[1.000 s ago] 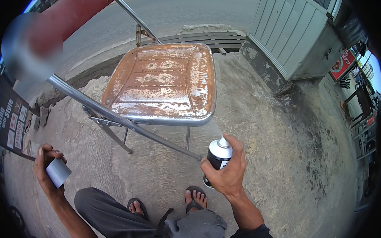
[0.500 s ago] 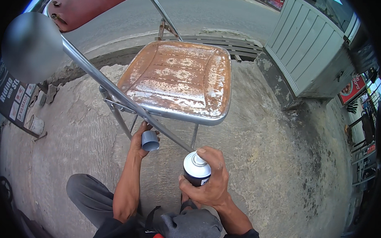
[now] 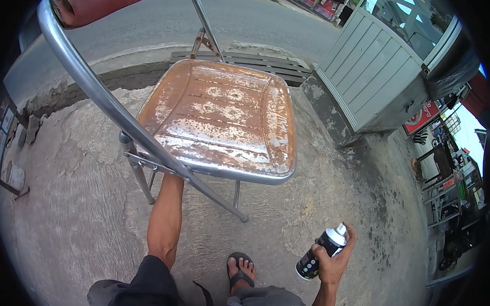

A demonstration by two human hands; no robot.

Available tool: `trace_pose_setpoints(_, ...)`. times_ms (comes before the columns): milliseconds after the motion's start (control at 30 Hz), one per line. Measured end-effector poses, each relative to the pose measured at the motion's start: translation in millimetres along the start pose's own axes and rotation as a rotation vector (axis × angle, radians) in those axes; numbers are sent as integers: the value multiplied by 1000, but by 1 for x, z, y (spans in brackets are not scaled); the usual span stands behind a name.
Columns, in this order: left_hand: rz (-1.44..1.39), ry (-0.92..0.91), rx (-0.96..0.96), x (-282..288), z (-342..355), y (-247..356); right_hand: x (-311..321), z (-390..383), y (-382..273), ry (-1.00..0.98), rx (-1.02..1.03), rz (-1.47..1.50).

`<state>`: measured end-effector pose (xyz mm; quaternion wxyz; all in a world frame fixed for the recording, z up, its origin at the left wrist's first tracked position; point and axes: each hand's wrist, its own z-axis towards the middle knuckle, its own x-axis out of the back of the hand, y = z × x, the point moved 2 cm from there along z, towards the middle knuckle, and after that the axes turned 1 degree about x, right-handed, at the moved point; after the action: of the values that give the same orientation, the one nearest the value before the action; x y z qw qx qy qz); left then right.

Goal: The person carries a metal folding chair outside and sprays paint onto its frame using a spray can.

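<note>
A folding metal chair with a rusty, flaking seat [image 3: 219, 117] and a red backrest [image 3: 110, 2] stands in front of me. Its shiny tube frame [image 3: 104, 97] slants across the left side. My left forearm [image 3: 166, 217] reaches up beneath the seat, which hides the hand and whatever it holds. Low on the right, apart from the chair, my right hand [image 3: 335, 264] is wrapped round a black spray can [image 3: 310, 261] with a white top. One finger is up by the nozzle, and the can leans toward the upper right.
Rough concrete [image 3: 286, 208] lies under the chair. My sandalled foot [image 3: 241, 270] is below the seat. A pale ribbed metal cabinet [image 3: 361, 65] rises at the far right, with stands and clutter [image 3: 454, 182] beyond. Wooden slats [image 3: 259, 64] and a road [image 3: 206, 22] lie behind the chair.
My left hand, which held a grey cap below the seat, has gone under the seat out of sight. The spray can in my right hand has moved right and down, away from the chair.
</note>
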<state>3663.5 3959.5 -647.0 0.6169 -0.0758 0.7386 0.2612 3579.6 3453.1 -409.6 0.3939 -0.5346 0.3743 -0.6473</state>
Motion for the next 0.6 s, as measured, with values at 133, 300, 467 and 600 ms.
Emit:
trace_pose_setpoints(133, 60, 58, 12, 2, -1, 10, 0, 16, -8, -67, 42, -87)
trace_pose_setpoints(300, 161, 161, 2, 19, -32, 51, -40, 26, -39, -246, 46, -66)
trace_pose_setpoints(467, 278, 211, 41, -10, -60, 39, -4, 68, 0, -488, 295, -55)
trace_pose_setpoints(600, 374, 263, 95, -12, -90, 42, 2, 80, -9, -539, 197, 2)
